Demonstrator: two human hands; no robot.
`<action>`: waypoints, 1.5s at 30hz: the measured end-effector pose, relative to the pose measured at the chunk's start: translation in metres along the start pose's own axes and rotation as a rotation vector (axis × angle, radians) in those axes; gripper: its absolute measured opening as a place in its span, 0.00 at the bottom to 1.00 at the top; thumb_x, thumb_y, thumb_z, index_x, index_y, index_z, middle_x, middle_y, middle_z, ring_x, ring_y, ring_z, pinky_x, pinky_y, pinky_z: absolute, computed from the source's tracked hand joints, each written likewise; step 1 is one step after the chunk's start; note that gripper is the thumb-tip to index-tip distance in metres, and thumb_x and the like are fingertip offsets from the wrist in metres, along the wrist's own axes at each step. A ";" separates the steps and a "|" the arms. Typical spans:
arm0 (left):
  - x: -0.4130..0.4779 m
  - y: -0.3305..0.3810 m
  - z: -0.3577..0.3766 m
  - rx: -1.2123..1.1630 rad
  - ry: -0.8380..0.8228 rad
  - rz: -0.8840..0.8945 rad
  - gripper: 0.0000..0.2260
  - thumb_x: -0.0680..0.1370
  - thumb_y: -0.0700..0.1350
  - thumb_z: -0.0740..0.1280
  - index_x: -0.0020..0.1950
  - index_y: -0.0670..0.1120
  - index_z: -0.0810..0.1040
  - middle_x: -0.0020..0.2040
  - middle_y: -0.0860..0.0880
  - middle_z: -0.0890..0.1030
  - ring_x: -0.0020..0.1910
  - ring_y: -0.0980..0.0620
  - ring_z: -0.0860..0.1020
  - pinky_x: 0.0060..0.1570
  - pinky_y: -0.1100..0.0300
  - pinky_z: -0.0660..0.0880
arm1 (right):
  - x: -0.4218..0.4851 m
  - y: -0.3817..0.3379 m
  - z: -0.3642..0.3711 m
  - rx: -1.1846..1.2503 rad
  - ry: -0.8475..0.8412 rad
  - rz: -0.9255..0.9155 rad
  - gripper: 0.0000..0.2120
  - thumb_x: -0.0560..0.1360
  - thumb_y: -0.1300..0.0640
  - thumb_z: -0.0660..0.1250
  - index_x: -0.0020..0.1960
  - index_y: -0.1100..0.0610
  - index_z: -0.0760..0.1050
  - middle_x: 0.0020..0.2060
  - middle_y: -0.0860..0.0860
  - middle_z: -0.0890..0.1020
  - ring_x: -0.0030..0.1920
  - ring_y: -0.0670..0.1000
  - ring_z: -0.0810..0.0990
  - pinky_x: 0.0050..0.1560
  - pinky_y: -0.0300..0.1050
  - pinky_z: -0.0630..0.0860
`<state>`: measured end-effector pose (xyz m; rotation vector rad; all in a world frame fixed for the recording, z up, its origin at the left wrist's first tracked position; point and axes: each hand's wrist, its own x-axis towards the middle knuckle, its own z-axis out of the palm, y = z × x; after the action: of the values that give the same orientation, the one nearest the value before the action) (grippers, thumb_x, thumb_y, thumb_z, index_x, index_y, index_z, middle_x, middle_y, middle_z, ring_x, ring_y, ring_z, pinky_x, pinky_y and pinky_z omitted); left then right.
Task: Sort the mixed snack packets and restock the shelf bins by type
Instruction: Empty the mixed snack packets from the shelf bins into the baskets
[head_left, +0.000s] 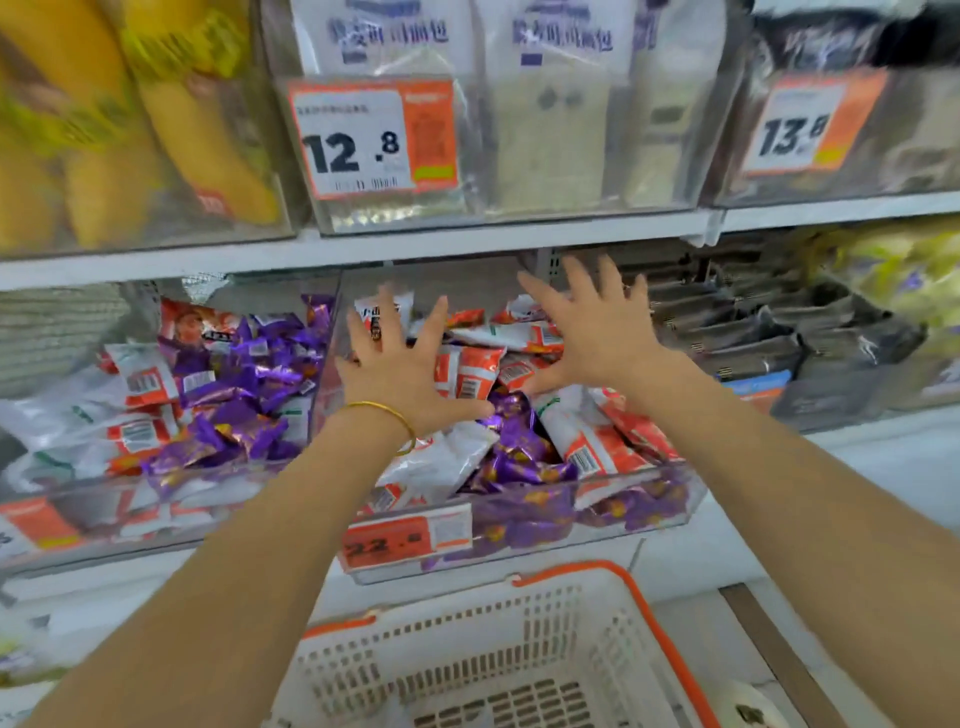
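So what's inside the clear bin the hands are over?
The clear bin holds purple packets mixed with white-and-red packets. The left hand and right hand, fingers spread, cover the pile's middle; lower layers are hidden.

White basket with orange rim (467, 644), 12.8 price tag (371, 137), 13.8 price tag (810, 124), yellow packs (202, 130) upper left, white bags (550, 114) beside them

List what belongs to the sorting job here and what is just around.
Job: purple packets, red-white packets, middle bin, left bin, left hand, right hand, probably basket.
Around: yellow packs, white bags, dark packets, 12.8 tag.
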<state>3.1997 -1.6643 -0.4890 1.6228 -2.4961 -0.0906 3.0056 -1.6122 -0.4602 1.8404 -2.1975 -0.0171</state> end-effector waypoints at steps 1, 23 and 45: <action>0.007 0.000 0.004 0.007 -0.036 -0.008 0.53 0.61 0.75 0.64 0.73 0.63 0.34 0.75 0.44 0.30 0.73 0.32 0.36 0.69 0.32 0.51 | 0.010 0.001 0.003 0.014 -0.053 -0.007 0.58 0.58 0.26 0.68 0.76 0.40 0.38 0.77 0.54 0.44 0.75 0.65 0.45 0.68 0.71 0.53; 0.020 0.001 0.022 -0.375 0.107 -0.044 0.09 0.73 0.42 0.68 0.52 0.42 0.78 0.76 0.40 0.54 0.71 0.41 0.63 0.69 0.52 0.60 | 0.023 -0.022 0.032 0.123 0.127 0.023 0.25 0.77 0.63 0.62 0.71 0.46 0.65 0.70 0.53 0.65 0.63 0.63 0.71 0.48 0.51 0.74; -0.180 -0.011 -0.001 -0.996 0.432 0.100 0.10 0.70 0.42 0.65 0.43 0.35 0.81 0.53 0.62 0.79 0.50 0.61 0.77 0.50 0.62 0.73 | -0.230 -0.054 0.008 0.599 0.686 -0.047 0.24 0.67 0.71 0.68 0.60 0.54 0.76 0.64 0.59 0.74 0.58 0.64 0.74 0.58 0.46 0.68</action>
<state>3.2817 -1.5048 -0.5079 0.9486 -1.7148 -0.7398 3.0910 -1.4014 -0.5238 1.7692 -1.7526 1.1848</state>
